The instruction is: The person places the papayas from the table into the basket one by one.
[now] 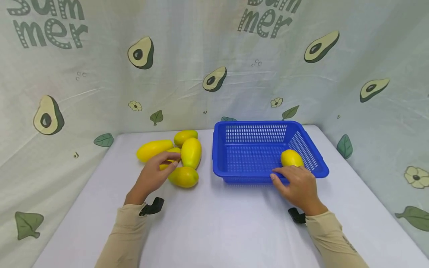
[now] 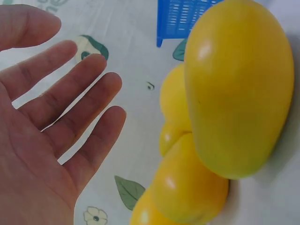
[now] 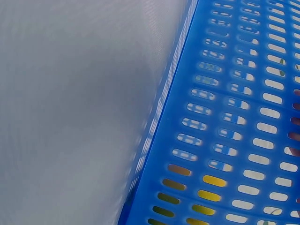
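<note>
My left hand (image 1: 157, 173) hovers at the near left of a group of yellow mangoes (image 1: 191, 152), its fingers spread and relaxed. The left wrist view shows its bare palm (image 2: 37, 159), with a gap between the fingertips and a large mango (image 2: 239, 89). Over at the right, my right hand (image 1: 298, 186) reaches across the front rim of a blue plastic basket (image 1: 254, 175), thumb in front of the rim. Just beyond its knuckles, one mango (image 1: 291, 158) lies inside the basket's right front part. Yellow patches of this mango (image 3: 213, 180) show through the slotted wall; the right fingertips are largely hidden.
The basket stands on a white-covered table (image 1: 214, 223), to the right of the mango group. A hanging cloth (image 1: 181, 48) printed with avocados and leaves encloses the back and sides. Each wrist carries a black camera mount (image 1: 152, 206).
</note>
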`<state>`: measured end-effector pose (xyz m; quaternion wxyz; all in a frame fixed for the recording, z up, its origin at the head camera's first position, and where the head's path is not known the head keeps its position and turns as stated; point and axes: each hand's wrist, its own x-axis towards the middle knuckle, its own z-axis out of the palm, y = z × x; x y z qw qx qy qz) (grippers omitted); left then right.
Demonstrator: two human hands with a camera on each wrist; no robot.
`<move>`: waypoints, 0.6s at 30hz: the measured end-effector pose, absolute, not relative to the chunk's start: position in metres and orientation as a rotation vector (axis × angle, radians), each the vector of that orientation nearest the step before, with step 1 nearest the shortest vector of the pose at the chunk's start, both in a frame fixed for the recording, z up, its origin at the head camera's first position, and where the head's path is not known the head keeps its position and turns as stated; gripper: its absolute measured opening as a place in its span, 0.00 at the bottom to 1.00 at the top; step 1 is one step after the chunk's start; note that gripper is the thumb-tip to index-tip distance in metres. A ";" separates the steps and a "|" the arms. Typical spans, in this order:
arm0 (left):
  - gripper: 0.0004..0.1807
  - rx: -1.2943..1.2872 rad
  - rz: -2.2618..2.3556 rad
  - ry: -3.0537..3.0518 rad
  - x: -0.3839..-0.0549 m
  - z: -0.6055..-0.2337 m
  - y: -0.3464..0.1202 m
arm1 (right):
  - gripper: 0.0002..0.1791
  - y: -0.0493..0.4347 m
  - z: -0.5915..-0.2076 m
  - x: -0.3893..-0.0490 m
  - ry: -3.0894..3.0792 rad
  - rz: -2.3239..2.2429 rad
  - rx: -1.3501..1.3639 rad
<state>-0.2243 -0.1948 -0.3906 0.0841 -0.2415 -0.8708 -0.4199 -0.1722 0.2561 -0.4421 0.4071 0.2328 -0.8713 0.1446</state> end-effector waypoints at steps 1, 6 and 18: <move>0.16 -0.702 -1.256 -2.601 -0.224 -0.392 -0.197 | 0.21 0.256 -0.442 -0.172 -2.196 0.362 0.586; 0.17 -0.644 -1.283 -2.620 -0.221 -0.400 -0.206 | 0.21 0.255 -0.442 -0.173 -2.190 0.361 0.594; 0.17 -0.662 -1.288 -2.589 -0.221 -0.417 -0.213 | 0.22 0.257 -0.446 -0.173 -2.181 0.357 0.587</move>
